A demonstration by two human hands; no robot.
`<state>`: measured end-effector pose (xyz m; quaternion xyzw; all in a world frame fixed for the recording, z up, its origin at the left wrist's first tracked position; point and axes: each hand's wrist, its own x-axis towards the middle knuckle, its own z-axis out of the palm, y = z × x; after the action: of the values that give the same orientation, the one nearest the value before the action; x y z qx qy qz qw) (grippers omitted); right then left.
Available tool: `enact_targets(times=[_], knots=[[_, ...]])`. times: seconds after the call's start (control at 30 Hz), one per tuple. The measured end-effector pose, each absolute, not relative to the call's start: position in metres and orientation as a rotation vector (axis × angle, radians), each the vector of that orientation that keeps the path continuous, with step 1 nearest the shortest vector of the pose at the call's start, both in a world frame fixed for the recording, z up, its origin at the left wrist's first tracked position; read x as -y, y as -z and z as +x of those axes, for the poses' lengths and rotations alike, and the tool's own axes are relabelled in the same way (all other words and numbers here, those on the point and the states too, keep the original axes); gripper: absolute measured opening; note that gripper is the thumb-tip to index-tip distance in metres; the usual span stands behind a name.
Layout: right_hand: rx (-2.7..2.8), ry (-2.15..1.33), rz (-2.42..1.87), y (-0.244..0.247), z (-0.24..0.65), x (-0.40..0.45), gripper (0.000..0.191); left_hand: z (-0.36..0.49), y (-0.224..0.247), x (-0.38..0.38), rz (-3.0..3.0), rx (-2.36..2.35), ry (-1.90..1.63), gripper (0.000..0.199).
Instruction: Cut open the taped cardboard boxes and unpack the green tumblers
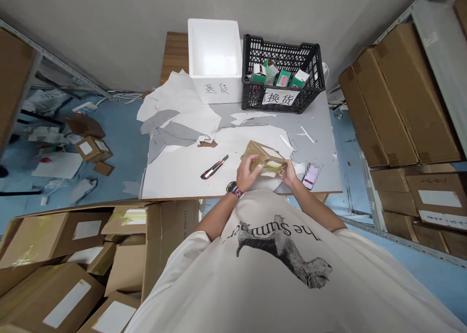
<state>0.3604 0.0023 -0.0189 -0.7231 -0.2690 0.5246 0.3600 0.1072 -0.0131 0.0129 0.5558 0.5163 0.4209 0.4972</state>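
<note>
Between my two hands is a small cardboard box (263, 153), wrapped in shiny tape with white labels on it, tilted above the table's front edge. My left hand (249, 171) grips its left side, fingers bent over the near face. At the lower right corner, my right hand (289, 172) is closed on the box, its fingers partly hidden. A utility knife (214, 167) with a black and red handle lies on the white paper, left of my left hand. Just right of my right hand rests a phone (311, 176) with a lit screen.
A white foam box (219, 90) and a black plastic crate (310, 92) holding several small green-and-white boxes stand at the table's back. Torn paper (175, 95) covers the table's left side. A large carton (160, 240) of parcels stands front left; stacked cartons (412, 99) line the right.
</note>
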Motion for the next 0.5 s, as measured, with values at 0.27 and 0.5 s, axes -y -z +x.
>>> enact_targets(times=[0.27, 0.5], knots=[[1.556, -0.9, -1.586, -0.029, 0.303, -0.017, 0.091, 0.08, 0.045, 0.013, 0.425, -1.339, -0.761, 0.1], [1.817, -0.942, -1.482, -0.041, 0.285, -0.011, 0.093, 0.058, 0.053, 0.025, 0.313, -1.405, -0.855, 0.108]])
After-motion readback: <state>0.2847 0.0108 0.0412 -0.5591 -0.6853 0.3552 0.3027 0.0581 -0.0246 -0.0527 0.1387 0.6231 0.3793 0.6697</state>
